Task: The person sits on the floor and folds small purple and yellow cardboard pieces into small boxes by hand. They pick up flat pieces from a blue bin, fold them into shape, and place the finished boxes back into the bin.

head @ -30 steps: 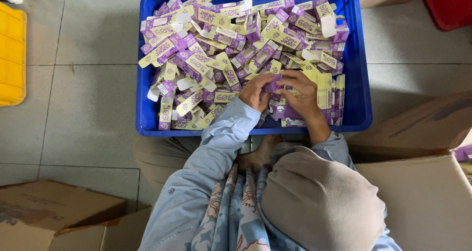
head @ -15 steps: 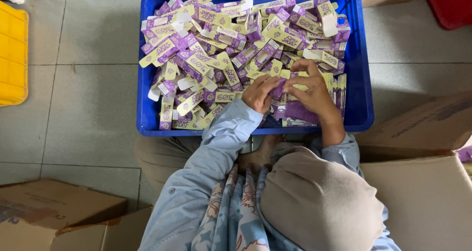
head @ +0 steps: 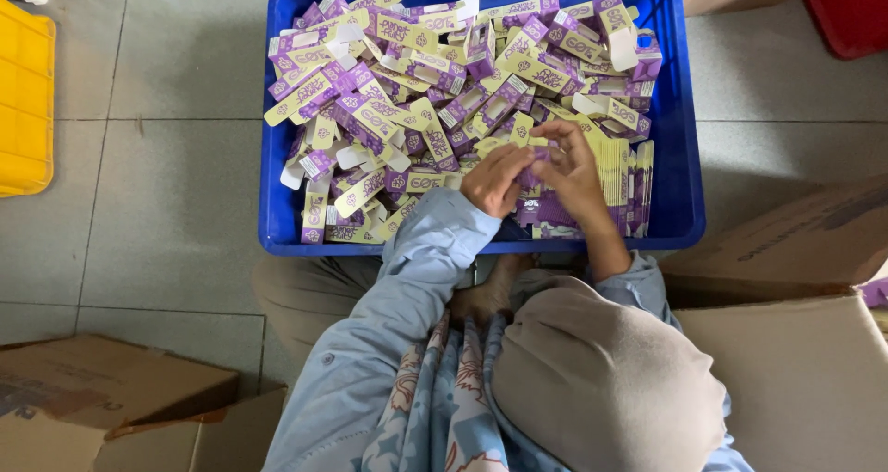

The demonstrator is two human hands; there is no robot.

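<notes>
A blue plastic crate (head: pixel 690 158) sits on the tiled floor, filled with a loose pile of small purple and cream cartons (head: pixel 398 93). Along its right side, flat cartons (head: pixel 622 171) stand in a neat row. My left hand (head: pixel 492 182), in a light blue sleeve, and my right hand (head: pixel 575 172) meet over the crate's near right part. Together they pinch one small purple carton (head: pixel 535 160), which the fingers mostly hide.
A yellow crate (head: pixel 23 111) lies at the left edge. Brown cardboard boxes stand at the bottom left (head: pixel 111 407) and at the right (head: pixel 805 370). A red container (head: pixel 856 10) is at the top right. Grey floor tiles surround the crate.
Both hands stay over the same spot in the crate. Their fingers have shifted around the small carton, and the right hand has moved slightly right and up.
</notes>
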